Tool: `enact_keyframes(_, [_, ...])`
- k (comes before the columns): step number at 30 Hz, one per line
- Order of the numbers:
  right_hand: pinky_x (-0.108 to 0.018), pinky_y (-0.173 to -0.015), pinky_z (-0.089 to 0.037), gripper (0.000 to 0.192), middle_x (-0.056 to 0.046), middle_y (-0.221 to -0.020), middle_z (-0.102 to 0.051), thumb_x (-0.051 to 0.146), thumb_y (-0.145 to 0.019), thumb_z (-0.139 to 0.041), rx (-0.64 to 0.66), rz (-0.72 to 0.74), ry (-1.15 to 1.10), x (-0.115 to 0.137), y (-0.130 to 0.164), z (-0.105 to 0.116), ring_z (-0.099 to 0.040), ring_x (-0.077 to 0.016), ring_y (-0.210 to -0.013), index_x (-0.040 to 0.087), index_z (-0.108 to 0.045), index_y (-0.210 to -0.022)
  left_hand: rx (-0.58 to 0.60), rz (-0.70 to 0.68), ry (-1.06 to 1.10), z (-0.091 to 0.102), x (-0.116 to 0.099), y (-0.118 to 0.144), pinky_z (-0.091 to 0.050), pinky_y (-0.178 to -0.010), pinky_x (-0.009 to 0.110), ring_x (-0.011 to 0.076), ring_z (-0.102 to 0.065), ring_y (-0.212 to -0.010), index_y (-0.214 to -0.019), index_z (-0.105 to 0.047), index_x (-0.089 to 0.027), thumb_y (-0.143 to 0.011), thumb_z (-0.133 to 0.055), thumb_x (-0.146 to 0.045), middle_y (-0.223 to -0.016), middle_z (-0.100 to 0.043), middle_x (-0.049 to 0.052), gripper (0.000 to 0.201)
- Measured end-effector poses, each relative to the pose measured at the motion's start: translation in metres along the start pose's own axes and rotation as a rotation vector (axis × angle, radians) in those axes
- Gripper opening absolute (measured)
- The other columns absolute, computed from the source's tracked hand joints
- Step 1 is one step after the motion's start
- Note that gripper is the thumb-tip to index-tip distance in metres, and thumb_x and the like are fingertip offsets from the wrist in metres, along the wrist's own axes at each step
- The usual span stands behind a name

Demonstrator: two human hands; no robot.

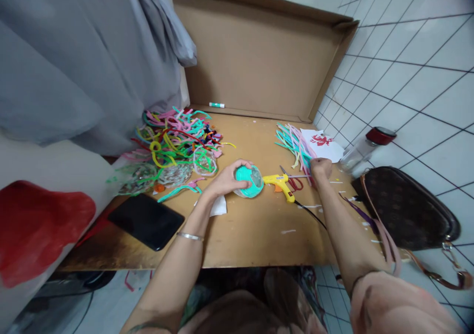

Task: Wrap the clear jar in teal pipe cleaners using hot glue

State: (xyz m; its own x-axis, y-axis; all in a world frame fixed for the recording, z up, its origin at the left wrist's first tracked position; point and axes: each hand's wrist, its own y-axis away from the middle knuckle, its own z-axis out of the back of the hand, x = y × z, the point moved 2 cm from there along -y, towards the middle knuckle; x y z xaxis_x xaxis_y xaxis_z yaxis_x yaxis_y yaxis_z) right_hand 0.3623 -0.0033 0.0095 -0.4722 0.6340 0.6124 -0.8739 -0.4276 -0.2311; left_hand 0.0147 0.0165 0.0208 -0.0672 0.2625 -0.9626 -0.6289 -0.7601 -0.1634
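Observation:
My left hand (pixel 234 177) is curled around a small round piece (pixel 242 175) that is part turquoise, part clear. The fuzzy turquoise strands seem to be wound over a see-through body. My right hand (pixel 321 170) is closed at the near ends of a bundle of pink and turquoise pipe cleaners (pixel 294 139); its fingers hide what they hold. Between my hands lies a yellow glue gun (pixel 280 182), its nozzle close to the round piece and a glue stick out of its back. Red-handled scissors (pixel 295 183) lie partly beneath it.
A heap of coloured pipe cleaners (pixel 174 136) and a black tablet or phone (pixel 146 220) lie at left. Cardboard (pixel 259 57) stands behind, near a glue-stick-like tube (pixel 217 105). At right are a printed paper (pixel 329 149), a bottle (pixel 357 154), a brown bag (pixel 411 208) and the gun's cord.

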Motion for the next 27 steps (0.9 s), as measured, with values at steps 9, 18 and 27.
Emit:
enact_keyframes(9, [-0.028, -0.078, -0.050, 0.033, -0.010, -0.092, -0.070, 0.022, -0.085, -0.045, -0.281, -0.024, -0.321, 0.012, 0.026, 0.026, -0.063, -0.0193, -0.084, 0.008, -0.068, -0.102, -0.008, -0.024, -0.004, 0.000, 0.001, 0.000, -0.042, -0.106, 0.041, 0.0276, -0.057, -0.122, -0.101, -0.054, -0.018, -0.059, -0.074, -0.026, -0.131, -0.061, 0.011, 0.047])
enact_keyframes(18, [-0.030, -0.081, -0.053, 0.038, -0.016, -0.109, -0.059, 0.017, -0.094, -0.023, -0.445, -0.051, -0.609, 0.033, 0.022, 0.061, -0.066, -0.0186, -0.094, 0.007, -0.047, -0.121, -0.001, -0.024, -0.004, 0.000, 0.006, -0.002, -0.044, -0.102, 0.041, 0.0281, -0.057, -0.120, -0.102, -0.055, -0.018, -0.059, -0.074, -0.026, -0.133, -0.059, 0.011, 0.049])
enact_keyframes(27, [-0.047, -0.090, -0.051, 0.033, -0.011, -0.104, -0.053, 0.046, -0.101, -0.025, -0.807, 0.658, -0.730, 0.088, 0.094, 0.138, -0.062, -0.0243, -0.104, 0.022, -0.046, -0.109, -0.001, -0.029, 0.008, 0.000, 0.002, 0.000, -0.044, -0.103, 0.042, 0.0284, -0.057, -0.121, -0.101, -0.055, -0.018, -0.059, -0.074, -0.026, -0.134, -0.059, 0.011, 0.047])
